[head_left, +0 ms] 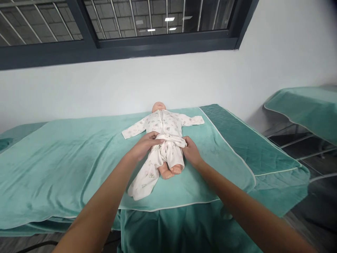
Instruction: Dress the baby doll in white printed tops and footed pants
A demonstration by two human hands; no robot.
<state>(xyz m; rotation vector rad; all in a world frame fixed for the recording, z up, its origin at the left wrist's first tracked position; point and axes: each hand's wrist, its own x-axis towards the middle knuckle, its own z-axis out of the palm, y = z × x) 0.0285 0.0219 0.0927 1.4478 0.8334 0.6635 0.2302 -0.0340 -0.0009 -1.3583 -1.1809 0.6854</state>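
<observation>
A baby doll (158,106) lies on its back, head toward the wall, arms spread in a white printed long-sleeved top (165,121). White printed pants (164,153) cover its hips and thighs; the waistband is bunched at the belly. One pant leg lies stretched out flat to the left, and both bare feet (168,171) show from the other side. My left hand (149,142) is closed on the waistband's left side, thumb over the cloth. At the right side of the waistband, my right hand (191,149) pinches the fabric edge.
The doll rests on a light green blanket (105,151) with white piping, over a darker green padded cover (242,144). A white wall (110,84) and a barred window (158,21) stand behind. Another green-covered bed (308,105) is at the right.
</observation>
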